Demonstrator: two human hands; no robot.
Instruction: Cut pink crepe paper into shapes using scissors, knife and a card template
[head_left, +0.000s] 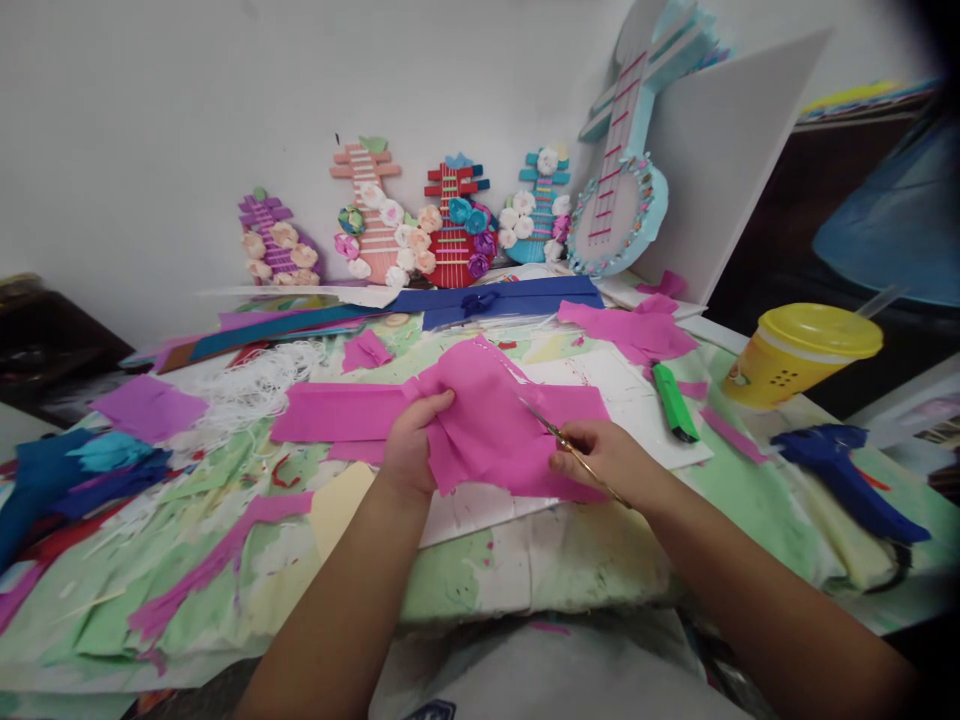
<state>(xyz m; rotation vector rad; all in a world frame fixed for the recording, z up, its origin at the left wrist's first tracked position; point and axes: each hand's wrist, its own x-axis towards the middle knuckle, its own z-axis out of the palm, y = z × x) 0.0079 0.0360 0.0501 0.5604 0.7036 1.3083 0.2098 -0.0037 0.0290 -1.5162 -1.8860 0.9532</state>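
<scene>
A large sheet of bright pink crepe paper (480, 420) is raised off the table, its left part pinched by my left hand (412, 440) with the thumb on top. Gold-handled scissors (566, 447) are in my right hand (611, 460), their blades pointing up and left across the front of the pink sheet. I cannot tell whether the blades are cutting at this moment. Behind the sheet lies a folded pink strip (337, 412), partly covered. A white board (465, 512) rests beneath, mostly hidden by the paper.
Small decorated guitars (454, 225) lean on the wall, beside a larger light-blue one (619, 210). On the right are a green cutter (675, 403), a yellow-lidded cup (799, 355) and a blue glue gun (851, 485). White string (259, 390) and paper scraps (217, 570) litter the left.
</scene>
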